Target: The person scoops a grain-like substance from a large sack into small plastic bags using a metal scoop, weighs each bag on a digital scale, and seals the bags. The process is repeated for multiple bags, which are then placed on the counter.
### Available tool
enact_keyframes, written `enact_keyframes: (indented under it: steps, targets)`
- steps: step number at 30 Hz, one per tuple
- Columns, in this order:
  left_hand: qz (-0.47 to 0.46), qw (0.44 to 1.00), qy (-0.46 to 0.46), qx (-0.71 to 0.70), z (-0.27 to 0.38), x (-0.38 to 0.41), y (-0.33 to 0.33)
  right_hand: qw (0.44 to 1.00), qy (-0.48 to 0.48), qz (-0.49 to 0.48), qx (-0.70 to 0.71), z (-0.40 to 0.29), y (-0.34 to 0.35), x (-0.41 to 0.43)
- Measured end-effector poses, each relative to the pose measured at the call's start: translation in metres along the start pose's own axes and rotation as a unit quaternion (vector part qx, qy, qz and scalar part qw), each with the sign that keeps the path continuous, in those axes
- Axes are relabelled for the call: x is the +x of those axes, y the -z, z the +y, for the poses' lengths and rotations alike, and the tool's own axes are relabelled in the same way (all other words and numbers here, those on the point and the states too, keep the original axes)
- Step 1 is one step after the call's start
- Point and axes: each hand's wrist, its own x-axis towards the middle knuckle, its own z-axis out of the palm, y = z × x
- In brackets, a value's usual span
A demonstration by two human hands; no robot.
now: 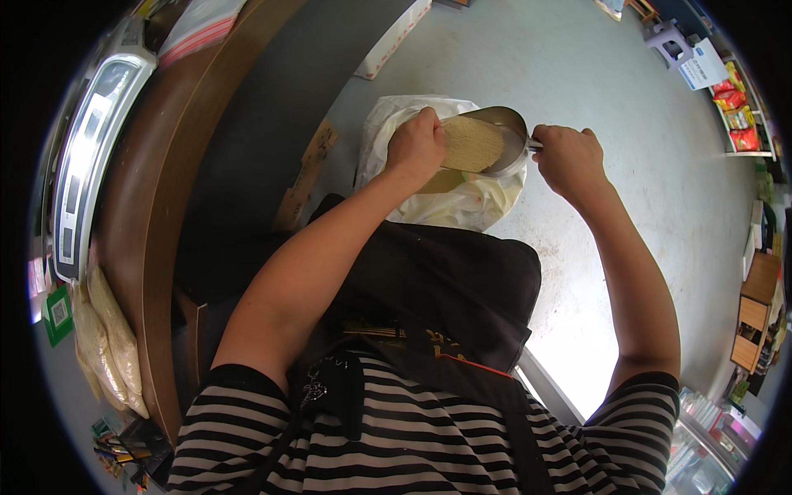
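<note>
My right hand (569, 158) grips the short handle of a metal scoop (513, 139). A heap of pale tan powder or fine grain (471, 145) lies in the scoop. At the scoop's front end is my left hand (417, 145), its fingers curled against the rim. What those fingers hold, if anything, is hidden. Below the scoop stands a wide-mouthed white plastic sack (396, 117) with its rim folded outward. Similar yellowish material (442, 182) shows inside the sack, partly covered by the scoop and my left forearm.
To the left runs a brown counter (167, 185) bearing a digital scale (102, 142) and a zip bag (201, 28). Filled clear bags (111, 346) sit at its edge. Cardboard (306, 173) lies beside the sack. A stool (669, 44) and a shelf of packets (739, 114) stand far right.
</note>
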Motion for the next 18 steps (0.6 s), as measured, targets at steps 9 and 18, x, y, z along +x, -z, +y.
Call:
enact_keyframes:
  steps: [9,18]
  targets:
    - [-0.023,0.999,0.022,-0.009,-0.009,0.0,0.003,0.993,0.08,0.02,-0.083,-0.021,0.03,0.016]
    - [0.002,1.0,0.027,-0.009,-0.027,0.0,0.008,0.97,0.165,0.036,-0.175,-0.075,0.072,0.016]
